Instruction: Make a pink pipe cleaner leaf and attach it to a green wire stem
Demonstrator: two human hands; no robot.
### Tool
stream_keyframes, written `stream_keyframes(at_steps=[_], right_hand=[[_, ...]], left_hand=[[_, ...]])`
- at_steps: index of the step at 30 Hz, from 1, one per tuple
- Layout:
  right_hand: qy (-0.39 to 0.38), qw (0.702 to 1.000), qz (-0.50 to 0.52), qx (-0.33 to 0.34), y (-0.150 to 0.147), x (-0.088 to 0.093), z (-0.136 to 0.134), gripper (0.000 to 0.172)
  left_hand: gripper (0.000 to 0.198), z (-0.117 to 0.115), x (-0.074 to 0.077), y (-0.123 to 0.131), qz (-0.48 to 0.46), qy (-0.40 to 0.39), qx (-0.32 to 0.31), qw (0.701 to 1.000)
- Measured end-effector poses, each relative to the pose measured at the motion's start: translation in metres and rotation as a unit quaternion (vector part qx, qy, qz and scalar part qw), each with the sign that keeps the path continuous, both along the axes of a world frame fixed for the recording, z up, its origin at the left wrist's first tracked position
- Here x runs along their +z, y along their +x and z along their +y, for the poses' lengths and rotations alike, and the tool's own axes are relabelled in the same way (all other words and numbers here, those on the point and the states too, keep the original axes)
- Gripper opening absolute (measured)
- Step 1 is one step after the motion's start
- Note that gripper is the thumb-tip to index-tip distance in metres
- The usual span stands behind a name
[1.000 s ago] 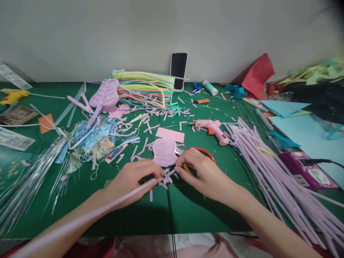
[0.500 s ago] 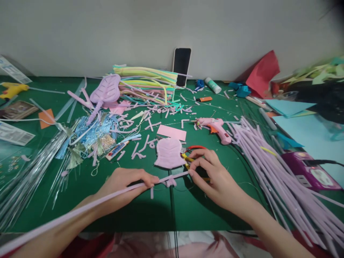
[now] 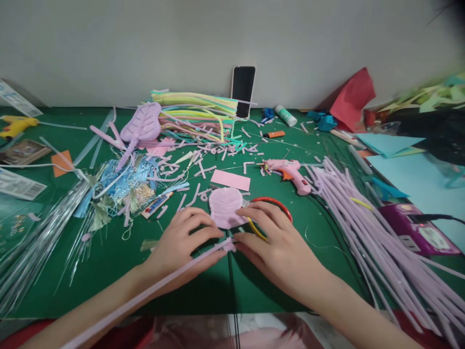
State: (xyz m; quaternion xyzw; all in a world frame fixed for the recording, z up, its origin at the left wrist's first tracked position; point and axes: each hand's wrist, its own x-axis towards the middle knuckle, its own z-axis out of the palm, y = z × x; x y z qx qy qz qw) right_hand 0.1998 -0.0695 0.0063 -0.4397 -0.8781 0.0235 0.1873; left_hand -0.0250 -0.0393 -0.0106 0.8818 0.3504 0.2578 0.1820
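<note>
A long lilac pipe cleaner (image 3: 152, 289) runs over my left forearm to a small lilac pipe-cleaner piece (image 3: 228, 246) between my hands. My left hand (image 3: 185, 241) pinches the pipe cleaner near that piece, thumb below and fingers above. From the other side, my right hand (image 3: 278, 245) closes thumb and fingers on the small piece. Just beyond lies a shaped lilac pipe-cleaner panel (image 3: 225, 206), with my right fingertips over its lower right edge. A tool with red and yellow handles (image 3: 288, 211) is partly hidden under my right hand.
A pink glue gun (image 3: 290, 173) and a lilac pipe-cleaner bundle (image 3: 348, 218) lie to the right. Behind are cut scraps, a lilac leaf-shaped fan (image 3: 141, 123), coloured pipe cleaners (image 3: 196, 104) and a phone (image 3: 243, 91). Blue tassels (image 3: 121, 177) and silvery strands (image 3: 39, 237) lie left.
My hands have come closer together at the small lilac piece. The pipe cleaner's end, earlier stretched rightward between them, now shows only briefly between the fingertips.
</note>
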Motion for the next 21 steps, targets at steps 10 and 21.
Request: stream_keyframes(at_steps=[10,21], right_hand=[[-0.06,0.998,-0.007,-0.003,-0.003,-0.01,0.006,0.02],[-0.089,0.99,0.094,-0.055,-0.002,0.001,-0.005,0.012]], left_hand=[[0.021,-0.002,-0.005,0.005,-0.023,-0.071,0.086,0.993],[0.023,-0.019,0.006,0.01,-0.146,-0.304,0.197,0.921]])
